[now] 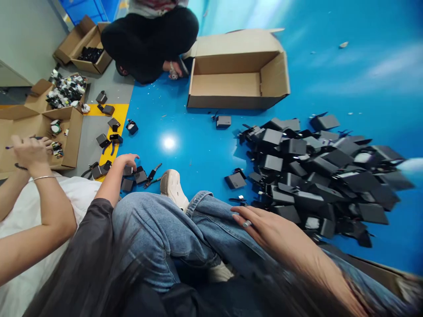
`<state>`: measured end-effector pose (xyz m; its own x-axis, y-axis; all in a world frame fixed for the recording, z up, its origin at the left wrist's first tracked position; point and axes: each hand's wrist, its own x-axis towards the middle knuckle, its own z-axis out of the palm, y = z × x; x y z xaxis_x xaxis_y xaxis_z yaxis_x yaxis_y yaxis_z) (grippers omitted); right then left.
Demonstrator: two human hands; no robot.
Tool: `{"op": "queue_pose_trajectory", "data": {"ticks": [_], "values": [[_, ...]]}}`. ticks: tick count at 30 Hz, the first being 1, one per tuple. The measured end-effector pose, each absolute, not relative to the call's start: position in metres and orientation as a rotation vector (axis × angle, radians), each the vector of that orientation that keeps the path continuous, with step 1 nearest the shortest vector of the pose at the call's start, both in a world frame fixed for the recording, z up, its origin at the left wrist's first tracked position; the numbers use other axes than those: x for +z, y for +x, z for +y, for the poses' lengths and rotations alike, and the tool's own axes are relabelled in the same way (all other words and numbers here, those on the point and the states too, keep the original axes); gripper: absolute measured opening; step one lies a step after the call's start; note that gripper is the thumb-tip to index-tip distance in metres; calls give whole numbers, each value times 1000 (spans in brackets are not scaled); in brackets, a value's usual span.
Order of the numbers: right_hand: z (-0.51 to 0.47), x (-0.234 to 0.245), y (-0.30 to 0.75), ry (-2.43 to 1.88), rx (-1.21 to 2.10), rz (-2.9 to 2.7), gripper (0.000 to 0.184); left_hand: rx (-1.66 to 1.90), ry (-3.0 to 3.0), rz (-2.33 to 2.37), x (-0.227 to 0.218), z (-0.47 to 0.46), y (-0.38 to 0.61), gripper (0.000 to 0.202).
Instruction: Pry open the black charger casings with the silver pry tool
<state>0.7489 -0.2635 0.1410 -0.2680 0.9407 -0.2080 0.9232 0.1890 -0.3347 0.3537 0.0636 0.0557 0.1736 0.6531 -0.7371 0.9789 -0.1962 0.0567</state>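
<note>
On the glossy blue floor [198,149], angular grey boxes [140,176] beside our outstretched left hand [124,161], fingers curled, whether gripping we cannot tell, our right hand [272,226] palm-down over denim jeans [148,224], fingers loosely extended, a jumbled pile [309,193] of matching boxes alongside.

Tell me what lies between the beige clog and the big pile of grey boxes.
In the head view, mostly bare blue floor, with one loose grey box nearer the pile than the clog and a small dark piece below it.
</note>
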Motion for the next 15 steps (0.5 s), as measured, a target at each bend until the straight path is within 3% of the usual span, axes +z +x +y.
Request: {"op": "queue_pose_trajectory", "data": {"ticks": [5,9,12,15], "values": [[-264,171,766,-1995,678,-2185,34,-839,2178,1335,103,56,400,78],[-276,207,814,-2266,450,-1640,36,-720,2446,1115,137,59,470,71],[-293,214,851,-2301,462,-1286,34,-624,2596,908,142,37,545,66],[-307,189,888,-2306,599,-1024,30,-555,2671,751,124,-5,620,64]]}}
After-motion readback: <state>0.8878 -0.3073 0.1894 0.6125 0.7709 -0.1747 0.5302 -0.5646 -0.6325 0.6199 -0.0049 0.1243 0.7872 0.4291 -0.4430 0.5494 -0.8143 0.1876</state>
